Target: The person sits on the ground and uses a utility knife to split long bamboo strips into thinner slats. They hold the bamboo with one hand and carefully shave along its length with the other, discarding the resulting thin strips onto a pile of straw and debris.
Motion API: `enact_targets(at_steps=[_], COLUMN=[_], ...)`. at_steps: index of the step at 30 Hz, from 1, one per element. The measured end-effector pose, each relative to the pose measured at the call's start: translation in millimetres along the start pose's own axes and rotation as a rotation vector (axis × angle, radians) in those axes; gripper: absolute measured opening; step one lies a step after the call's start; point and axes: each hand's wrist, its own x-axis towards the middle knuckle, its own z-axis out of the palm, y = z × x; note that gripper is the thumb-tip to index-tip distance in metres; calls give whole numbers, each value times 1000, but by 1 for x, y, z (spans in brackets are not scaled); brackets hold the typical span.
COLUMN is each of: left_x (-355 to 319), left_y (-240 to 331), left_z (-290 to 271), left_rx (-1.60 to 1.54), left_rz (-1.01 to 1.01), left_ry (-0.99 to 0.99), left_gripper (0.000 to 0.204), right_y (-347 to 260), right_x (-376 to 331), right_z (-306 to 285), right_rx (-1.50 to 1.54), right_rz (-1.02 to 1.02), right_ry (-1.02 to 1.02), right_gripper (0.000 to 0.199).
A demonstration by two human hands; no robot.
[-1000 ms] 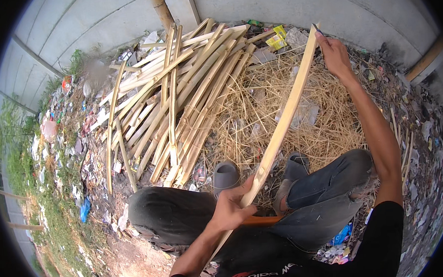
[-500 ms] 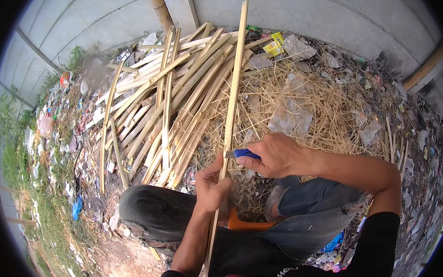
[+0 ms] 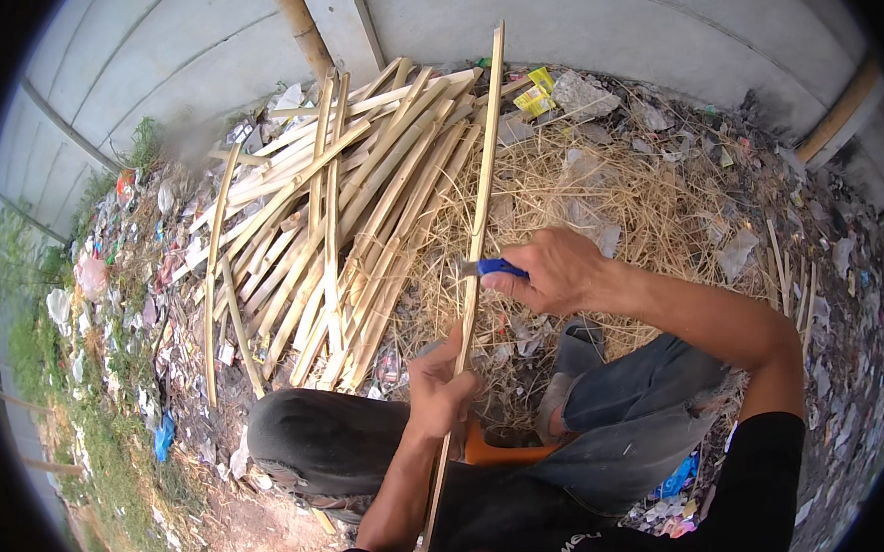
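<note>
**Head view: shaving a bamboo strip**

Left hand is closed around the long pale bamboo strip; right hand, just above it, grips a blue-handled knife against the strip. Next judged: a steady draw along the edge. Since half a second ago, little changed beyond a slight tilt of the strip.

Outdoor work spot, a rough yard against a grey concrete wall. I sit low on an orange stool over bare dirt. Far left of me: a heap of split bamboo strips fanned across the ground. Far right: a bed of dry straw shavings. Plastic litter and scraps lie scattered all round, with green weeds along the left edge. Daylight, no roof visible.
</note>
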Motion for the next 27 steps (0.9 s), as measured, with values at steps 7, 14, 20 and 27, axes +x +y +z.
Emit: enact_targets(at_steps=[7, 14, 20, 27], left_x=[-13, -10, -19, -38], left_y=[-16, -9, -27, -65], left_z=[-15, -15, -12, -8], left_rx=[96, 80, 138, 124], left_rz=[-37, -44, -58, -39], left_ry=[-44, -68, -126, -313], left_gripper=[68, 68, 70, 69], right_y=[62, 20, 131, 259], right_x=[20, -6, 7, -57], right_z=[-35, 20, -42, -124], right_rx=[78, -93, -188, 76], right_rz=[194, -188, 218, 965], right_ry=[65, 184, 353, 865], right_gripper=[62, 60, 67, 76])
